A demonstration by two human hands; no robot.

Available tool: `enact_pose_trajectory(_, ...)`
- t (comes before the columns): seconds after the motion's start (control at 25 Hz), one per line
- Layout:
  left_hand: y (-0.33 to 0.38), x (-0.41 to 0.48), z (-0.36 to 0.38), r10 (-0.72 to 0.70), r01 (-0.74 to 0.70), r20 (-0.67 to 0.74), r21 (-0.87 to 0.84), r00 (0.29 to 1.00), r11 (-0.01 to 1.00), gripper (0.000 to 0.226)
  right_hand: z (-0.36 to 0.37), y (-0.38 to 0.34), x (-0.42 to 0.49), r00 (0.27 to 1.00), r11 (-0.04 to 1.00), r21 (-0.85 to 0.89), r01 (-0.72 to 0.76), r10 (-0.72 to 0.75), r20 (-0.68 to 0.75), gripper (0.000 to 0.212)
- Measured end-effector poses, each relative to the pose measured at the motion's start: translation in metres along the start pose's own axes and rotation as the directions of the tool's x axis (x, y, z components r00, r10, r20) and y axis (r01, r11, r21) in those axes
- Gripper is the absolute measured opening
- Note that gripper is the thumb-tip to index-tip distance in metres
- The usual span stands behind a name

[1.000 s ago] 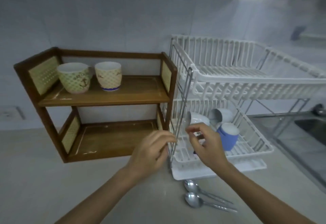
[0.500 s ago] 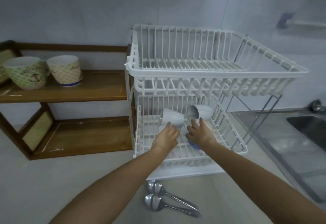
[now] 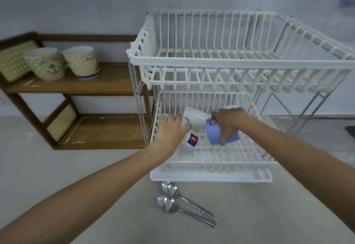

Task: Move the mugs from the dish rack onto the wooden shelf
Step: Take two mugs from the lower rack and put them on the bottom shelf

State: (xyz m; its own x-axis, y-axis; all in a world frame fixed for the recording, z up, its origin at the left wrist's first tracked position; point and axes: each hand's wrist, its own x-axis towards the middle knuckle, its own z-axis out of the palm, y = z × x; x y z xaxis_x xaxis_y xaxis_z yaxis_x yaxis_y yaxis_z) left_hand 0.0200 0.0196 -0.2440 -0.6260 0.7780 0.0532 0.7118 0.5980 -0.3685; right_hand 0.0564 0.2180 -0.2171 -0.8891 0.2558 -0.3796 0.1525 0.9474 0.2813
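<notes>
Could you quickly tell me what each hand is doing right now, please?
Left hand: closed on a white mug with a logo.
Right hand: closed on the blue mug.

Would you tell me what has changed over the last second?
Both hands went into the dish rack's lower tier: the right hand now grips the blue mug, the left hand a white logo mug. Shelf cups and spoons stayed put.

Your counter (image 3: 57, 167) carries a wooden shelf (image 3: 99, 87) left of your left hand (image 3: 171, 132), a white dish rack (image 3: 211, 177) around both hands, and two spoons (image 3: 182, 203) just below them, nearer you.
</notes>
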Motion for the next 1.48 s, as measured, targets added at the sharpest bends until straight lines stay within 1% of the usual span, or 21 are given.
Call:
enact_pose_trajectory(0.04, -0.005, -0.015, -0.002, -0.024, 0.019, -0.031, -0.147, 0.999, 0.989, 0.063, -0.009, 0.006, -0.009, 0.999, 0.971, 0.237, 0.033, -0.035, 0.005, 0.081)
enact_pose_trajectory(0.08, -0.012, -0.031, -0.003, -0.033, 0.018, -0.042, -0.329, 0.999, 0.944, 0.069, -0.009, 0.013, -0.016, 0.996, 0.876, 0.474, 0.083, -0.090, -0.009, 0.076)
enact_pose_trajectory(0.12, -0.021, -0.050, -0.004, -0.027, 0.000, -0.043, -0.523, 0.999, 0.852, 0.073, -0.006, 0.017, -0.025, 0.988, 0.722, 0.678, 0.135, -0.153, -0.034, 0.072)
enact_pose_trajectory(0.16, -0.031, -0.071, -0.004, -0.022, -0.003, -0.027, -0.694, 0.999, 0.720, 0.074, 0.000, 0.017, -0.036, 0.974, 0.533, 0.828, 0.171, -0.221, -0.059, 0.070)
enact_pose_trajectory(0.24, -0.057, -0.113, 0.001, 0.020, 0.018, 0.028, -0.921, 0.999, 0.389, 0.069, 0.015, 0.006, -0.055, 0.920, 0.158, 0.971, 0.182, -0.375, -0.111, 0.075)
enact_pose_trajectory(0.28, -0.074, -0.135, 0.010, 0.042, 0.045, 0.056, -0.971, 0.998, 0.234, 0.066, 0.020, -0.010, -0.060, 0.882, 0.015, 0.987, 0.158, -0.451, -0.135, 0.082)
enact_pose_trajectory(0.32, -0.079, -0.145, 0.015, 0.064, 0.073, 0.081, -0.990, 0.995, 0.121, 0.066, 0.027, -0.014, -0.069, 0.844, -0.096, 0.986, 0.140, -0.509, -0.169, 0.088)
enact_pose_trajectory(0.4, -0.100, -0.168, 0.035, 0.040, 0.131, 0.130, -0.991, 0.991, -0.020, 0.070, 0.030, -0.047, -0.075, 0.771, -0.193, 0.971, 0.139, -0.595, -0.228, 0.094)
enact_pose_trajectory(0.52, -0.148, -0.194, 0.074, -0.085, 0.218, 0.232, -0.964, 0.969, -0.152, 0.072, 0.020, -0.127, -0.069, 0.677, -0.269, 0.949, 0.162, -0.669, -0.305, 0.086)
enact_pose_trajectory(0.6, -0.181, -0.200, 0.100, -0.196, 0.270, 0.303, -0.946, 0.933, -0.180, 0.071, 0.015, -0.182, -0.060, 0.699, -0.333, 0.929, 0.158, -0.627, -0.344, 0.080)
enact_pose_trajectory(0.68, -0.215, -0.199, 0.124, -0.312, 0.313, 0.353, -0.934, 0.882, -0.172, 0.071, 0.009, -0.232, -0.045, 0.775, -0.323, 0.926, 0.195, -0.528, -0.347, 0.074)
enact_pose_trajectory(0.72, -0.230, -0.196, 0.135, -0.362, 0.329, 0.364, -0.931, 0.858, -0.155, 0.070, 0.006, -0.252, -0.034, 0.824, -0.277, 0.930, 0.241, -0.448, -0.347, 0.072)
enact_pose_trajectory(0.8, -0.256, -0.186, 0.153, -0.444, 0.356, 0.369, -0.927, 0.816, -0.116, 0.070, -0.002, -0.284, -0.007, 0.908, -0.092, 0.942, 0.322, -0.253, -0.335, 0.074)
enact_pose_trajectory(0.84, -0.268, -0.179, 0.162, -0.482, 0.374, 0.374, -0.922, 0.792, -0.100, 0.072, -0.009, -0.297, 0.008, 0.929, 0.010, 0.941, 0.339, -0.160, -0.334, 0.079)
enact_pose_trajectory(0.96, -0.289, -0.153, 0.185, -0.578, 0.420, 0.380, -0.905, 0.722, -0.069, 0.073, -0.032, -0.324, 0.052, 0.929, 0.255, 0.900, 0.353, 0.023, -0.370, 0.093)
enact_pose_trajectory(1.04, -0.297, -0.136, 0.198, -0.616, 0.435, 0.365, -0.900, 0.698, -0.040, 0.069, -0.048, -0.335, 0.079, 0.909, 0.414, 0.845, 0.337, 0.090, -0.407, 0.093)
enact_pose_trajectory(1.12, -0.303, -0.121, 0.209, -0.642, 0.471, 0.362, -0.882, 0.676, -0.002, 0.068, -0.058, -0.344, 0.102, 0.910, 0.507, 0.819, 0.270, 0.143, -0.389, 0.093)
enact_pose_trajectory(1.2, -0.307, -0.111, 0.221, -0.663, 0.503, 0.376, -0.864, 0.648, 0.001, 0.068, -0.059, -0.355, 0.122, 0.919, 0.479, 0.854, 0.203, 0.209, -0.335, 0.095)
enact_pose_trajectory(1.28, -0.310, -0.101, 0.233, -0.677, 0.514, 0.371, -0.858, 0.635, 0.011, 0.066, -0.055, -0.369, 0.140, 0.926, 0.379, 0.913, 0.152, 0.268, -0.266, 0.097)
enact_pose_trajectory(1.32, -0.311, -0.096, 0.237, -0.683, 0.510, 0.365, -0.860, 0.632, 0.013, 0.066, -0.054, -0.375, 0.148, 0.929, 0.342, 0.930, 0.133, 0.285, -0.238, 0.098)
enact_pose_trajectory(1.48, -0.317, -0.082, 0.251, -0.681, 0.510, 0.366, -0.860, 0.634, 0.013, 0.067, -0.053, -0.400, 0.175, 0.932, 0.275, 0.955, 0.115, 0.302, -0.199, 0.097)
